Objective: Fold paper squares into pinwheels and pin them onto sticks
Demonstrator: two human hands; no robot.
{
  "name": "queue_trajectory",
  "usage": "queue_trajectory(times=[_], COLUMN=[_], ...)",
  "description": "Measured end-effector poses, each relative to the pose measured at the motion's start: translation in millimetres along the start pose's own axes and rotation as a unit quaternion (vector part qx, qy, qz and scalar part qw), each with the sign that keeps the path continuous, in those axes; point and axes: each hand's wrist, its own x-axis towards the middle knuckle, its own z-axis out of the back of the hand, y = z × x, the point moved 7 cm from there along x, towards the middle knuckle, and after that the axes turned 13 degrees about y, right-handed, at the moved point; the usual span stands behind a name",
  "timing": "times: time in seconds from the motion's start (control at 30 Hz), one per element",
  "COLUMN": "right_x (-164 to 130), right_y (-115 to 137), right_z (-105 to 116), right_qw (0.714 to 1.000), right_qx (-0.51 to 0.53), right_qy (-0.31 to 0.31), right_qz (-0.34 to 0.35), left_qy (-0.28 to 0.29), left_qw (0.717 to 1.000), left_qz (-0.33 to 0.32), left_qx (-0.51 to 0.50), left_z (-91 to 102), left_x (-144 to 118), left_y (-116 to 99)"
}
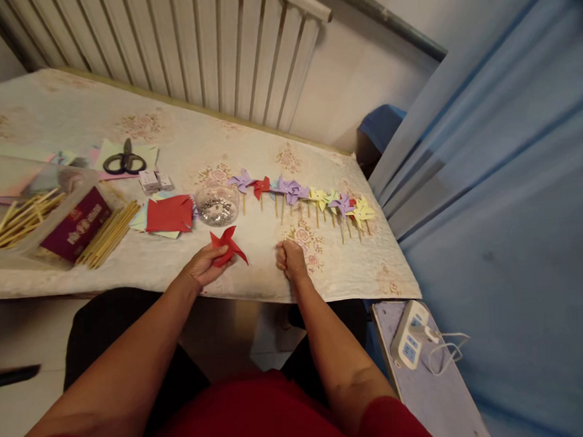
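At the far left a clear plastic box (4, 255) is sitting on the cloth-covered surface (64, 114), holding a heap of pale wooden sticks (16, 218) and a dark red carton (77, 232) leaning against its wall. More sticks (109, 234) are lying just outside the box, running diagonally. Behind them black scissors (124, 162) are resting on pastel paper sheets (112, 151). A stack of red paper squares (170, 213) is lying flat beside a small clear tub (217, 205) with tiny glittery bits inside; what they are cannot be told.

The left hand (205, 264) is holding a red paper pinwheel (228, 246) near the front edge of the surface, its fingers curled and gripping the paper from below and from the left. The pinwheel is folded into pointed vanes, with one tip pointing up and away toward the tub and another reaching down to the right toward the other hand. No stick is showing on it.

The right hand (289, 257) is resting on the cloth just to the right, its fingers closed into a fist; whether they are pinching anything cannot be told.

Beyond it a row of finished pinwheels (302, 194) in purple, red and yellow is lying in a line, their sticks pointing toward the person. At the far right a white power strip (410, 335) is sitting on a low stand (433, 395).
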Motion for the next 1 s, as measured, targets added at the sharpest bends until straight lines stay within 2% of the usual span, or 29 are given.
queue_trajectory(times=[0.4, 0.6, 1.0], right_x=[0.0, -0.5, -0.6], right_y=[3.1, 1.7, 2.4], right_z=[-3.9, -1.0, 0.1], right_qw=[1.0, 1.0, 1.0], right_qx=[-0.017, -0.008, -0.013], right_qy=[0.025, 0.017, 0.022], right_qz=[-0.005, 0.009, 0.014], left_qy=[0.0, 0.012, -0.009], left_qw=[1.0, 1.0, 1.0], left_qz=[-0.003, -0.007, -0.001], left_qx=[0.004, 0.004, -0.004], left_z=[0.2, 0.8, -2.7], left_x=[0.3, 1.6, -1.5], left_y=[-0.3, -0.1, -0.3])
